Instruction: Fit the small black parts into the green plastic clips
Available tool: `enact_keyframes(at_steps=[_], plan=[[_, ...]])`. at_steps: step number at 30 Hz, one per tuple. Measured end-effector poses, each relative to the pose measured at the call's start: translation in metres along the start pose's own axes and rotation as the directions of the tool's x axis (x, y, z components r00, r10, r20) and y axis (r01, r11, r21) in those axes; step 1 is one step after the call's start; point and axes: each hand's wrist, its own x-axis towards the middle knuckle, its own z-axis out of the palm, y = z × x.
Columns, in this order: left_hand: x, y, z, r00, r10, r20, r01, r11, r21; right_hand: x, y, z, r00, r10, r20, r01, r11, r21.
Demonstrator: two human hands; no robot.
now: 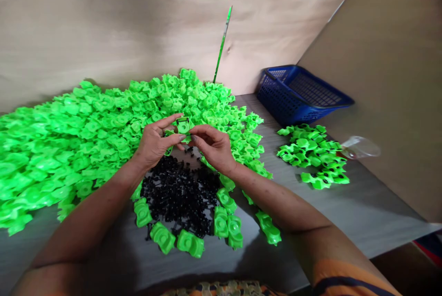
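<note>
One glossy green plastic shell (183, 127), pinched by left hand (152, 142) and right hand (217, 149), sits beyond heaped black plastic pins (177, 192).

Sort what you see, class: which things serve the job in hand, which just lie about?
Likely the job:
bright green plastic shells, piled and in the left hand
small black rod-shaped pieces, heaped

Probably just lying about:
blue plastic lattice basket
thin green stick
clear plastic vessel

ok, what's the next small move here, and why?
Probably a light press by the right hand at the near end of the green piece: the left hand steadies it, a black bar shows at its far end, and the right fingertips are at its near edge.
</note>
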Motion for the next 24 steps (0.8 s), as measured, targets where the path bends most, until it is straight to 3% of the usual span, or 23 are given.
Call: enact_keyframes(at_steps=[8, 20, 24], plan=[[-0.002, -0.002, 0.002, 0.999, -0.002, -0.036, 0.001, 0.999, -0.039, 0.002, 0.007, 0.000, 1.000, 0.005, -0.017, -0.003, 0.996, 0.085], [-0.002, -0.017, 0.000, 0.989, 0.148, 0.003, -0.148, 0.989, 0.033, 0.000, 0.007, 0.000, 0.994, -0.100, -0.048, 0.099, 0.995, -0.021], [0.001, -0.019, 0.001, 0.993, 0.117, -0.022, -0.117, 0.993, 0.010, 0.002, 0.008, 0.002, 0.998, -0.059, -0.030, 0.060, 0.998, 0.004]])
